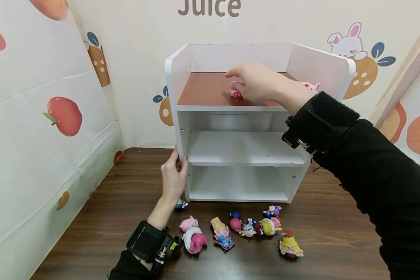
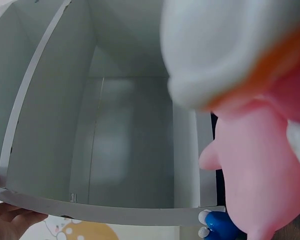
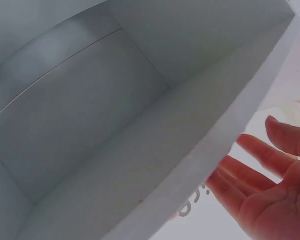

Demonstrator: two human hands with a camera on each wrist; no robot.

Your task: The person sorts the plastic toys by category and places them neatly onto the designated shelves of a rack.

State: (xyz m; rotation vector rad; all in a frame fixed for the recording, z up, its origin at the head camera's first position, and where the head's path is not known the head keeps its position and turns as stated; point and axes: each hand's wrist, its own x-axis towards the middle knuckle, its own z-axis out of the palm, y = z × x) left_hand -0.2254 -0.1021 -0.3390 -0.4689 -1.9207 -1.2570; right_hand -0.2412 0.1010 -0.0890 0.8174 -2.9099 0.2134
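A small white shelf unit [image 1: 230,163] with a brown top board stands on the table. My left hand [image 1: 173,175] grips the front edge of its left side panel, thumb on one side and fingers on the other; in the left wrist view its fingers [image 2: 20,220] show at the panel's edge. Over the top board is my right hand [image 1: 257,81], its fingertips right by a small pink figurine [image 1: 236,90]. The right wrist view shows this hand's fingers [image 3: 260,175] loosely extended and the thumb apart, partly behind the shelf edge. Another pink figurine [image 1: 311,86] appears behind the right wrist.
Several toy figurines lie in front of the unit: a pink pig [image 1: 189,224], a pink-and-white figure [image 1: 196,240], an ice-cream-topped one [image 1: 222,233] and a yellow-dressed one [image 1: 290,245]. A blue one [image 1: 182,205] is by the unit's left foot. Printed cloth walls [image 1: 28,77] enclose the table.
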